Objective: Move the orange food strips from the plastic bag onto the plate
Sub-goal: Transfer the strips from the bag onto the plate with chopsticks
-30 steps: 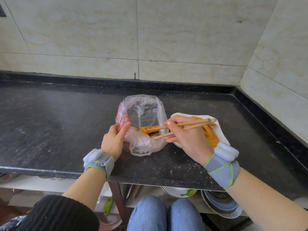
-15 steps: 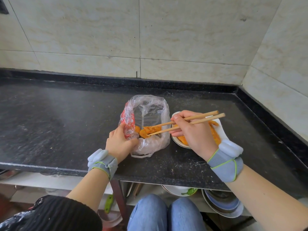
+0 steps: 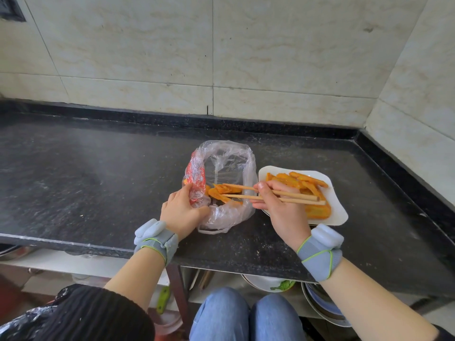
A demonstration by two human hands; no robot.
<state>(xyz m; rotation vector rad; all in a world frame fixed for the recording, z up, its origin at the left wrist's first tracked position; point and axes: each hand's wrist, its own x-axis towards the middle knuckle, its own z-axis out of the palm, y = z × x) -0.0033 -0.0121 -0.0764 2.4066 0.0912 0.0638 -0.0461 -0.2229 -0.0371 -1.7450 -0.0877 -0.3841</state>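
The right hand [image 3: 278,210], clenched round two chopsticks [image 3: 290,196], has tipped them flatter than half a second ago, their tips still among the few strips [image 3: 219,194] left in the one bag [image 3: 231,214]. The left hand [image 3: 181,212] keeps gripping the bag's rolled rim. Just beside the bag, one plate [image 3: 338,214] carries a pile of strips on the surface [image 3: 98,180].

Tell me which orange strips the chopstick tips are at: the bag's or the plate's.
The bagged strips, in the plastic bag: the chopsticks reach them with their tips, while the plated strips lie under the blunt ends.
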